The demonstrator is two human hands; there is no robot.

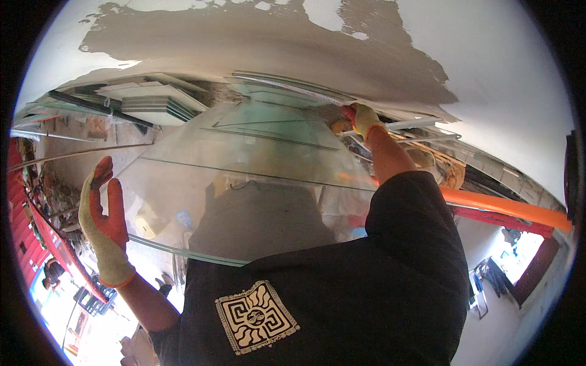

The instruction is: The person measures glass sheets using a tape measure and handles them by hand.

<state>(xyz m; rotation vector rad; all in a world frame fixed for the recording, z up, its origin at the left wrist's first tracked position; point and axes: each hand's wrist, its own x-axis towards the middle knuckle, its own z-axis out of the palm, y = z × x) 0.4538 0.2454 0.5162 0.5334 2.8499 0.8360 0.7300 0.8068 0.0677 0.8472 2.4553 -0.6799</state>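
Large clear glass sheets (256, 207) lean one over another in front of me, their edges showing as greenish lines. My left hand (107, 219), in a pale glove with an orange-red palm, is raised beside the left edge of the nearest sheet. Its thumb stands apart from the fingers and nothing is in it. I cannot tell whether it touches the glass. Farther off, my right hand (364, 120) wears a matching glove and reaches to the far right edge of the sheets. Its fingers are curled there, and what they grip is hidden.
At the far left lies a stack of pale panels (162, 110) beside a dark bar (91, 105). Long strips (421, 125) and an orange pipe (506, 209) run along the right. A patchy plastered wall (274, 36) rises behind the glass.
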